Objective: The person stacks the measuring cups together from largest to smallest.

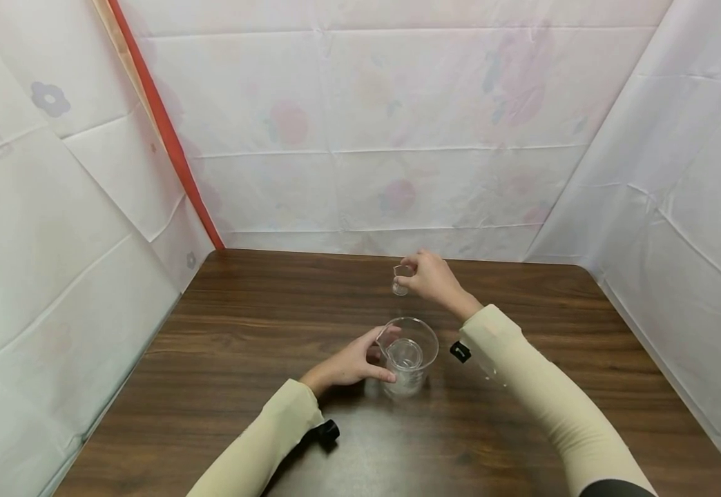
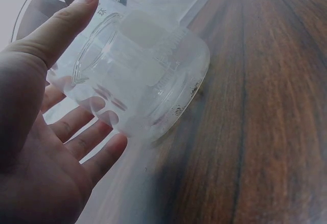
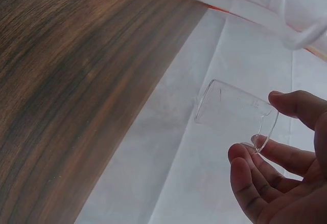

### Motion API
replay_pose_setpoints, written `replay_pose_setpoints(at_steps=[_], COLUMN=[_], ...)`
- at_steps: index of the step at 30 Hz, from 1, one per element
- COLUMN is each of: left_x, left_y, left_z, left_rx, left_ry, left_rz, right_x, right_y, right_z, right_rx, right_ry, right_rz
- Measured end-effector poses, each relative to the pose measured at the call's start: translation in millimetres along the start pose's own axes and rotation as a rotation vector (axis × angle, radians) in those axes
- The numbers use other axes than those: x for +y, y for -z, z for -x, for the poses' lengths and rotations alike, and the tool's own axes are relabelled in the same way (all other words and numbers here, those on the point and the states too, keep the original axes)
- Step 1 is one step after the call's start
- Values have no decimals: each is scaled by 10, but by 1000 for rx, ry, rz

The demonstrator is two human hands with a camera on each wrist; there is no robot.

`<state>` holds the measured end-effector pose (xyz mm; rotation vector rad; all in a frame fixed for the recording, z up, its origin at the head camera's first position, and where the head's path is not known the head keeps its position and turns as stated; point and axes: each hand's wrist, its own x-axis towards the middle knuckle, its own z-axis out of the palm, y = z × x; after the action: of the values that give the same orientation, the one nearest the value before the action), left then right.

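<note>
A large clear glass beaker stands upright on the table, and a smaller glass beaker sits inside it. My left hand holds the large beaker from its left side, thumb on the near side and fingers toward the far side. In the left wrist view, faint printed markings show on the glass. Beyond it, above the table, my right hand pinches the rim of a very small clear beaker between thumb and fingers. That beaker looks empty and is apart from the large one.
The dark wood-grain table ends at a back edge just beyond the right hand. White patterned cloth hangs behind and on both sides, with a red strip at the back left corner. Small black devices sit at both wrists.
</note>
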<state>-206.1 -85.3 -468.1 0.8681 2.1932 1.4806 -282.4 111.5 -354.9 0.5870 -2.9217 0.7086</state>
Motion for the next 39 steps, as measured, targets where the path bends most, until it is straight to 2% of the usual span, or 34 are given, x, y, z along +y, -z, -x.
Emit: replay_pose_setpoints(at_steps=[5, 15, 35, 39], left_x=[19, 26, 8, 2], left_y=[8, 3, -1, 2], left_z=[5, 10, 14, 16], left_rx=[1, -3, -9, -7], left_ry=[9, -14, -30, -49], left_rz=[8, 4, -15, -11], right_x=[-21, -62, -87, -93], right_y=[44, 109, 233, 244], right_z=[17, 92, 207, 230], right_rx=[14, 49, 68, 70], right_ry=[20, 73, 100, 105], right_rz=[1, -5, -58, -58])
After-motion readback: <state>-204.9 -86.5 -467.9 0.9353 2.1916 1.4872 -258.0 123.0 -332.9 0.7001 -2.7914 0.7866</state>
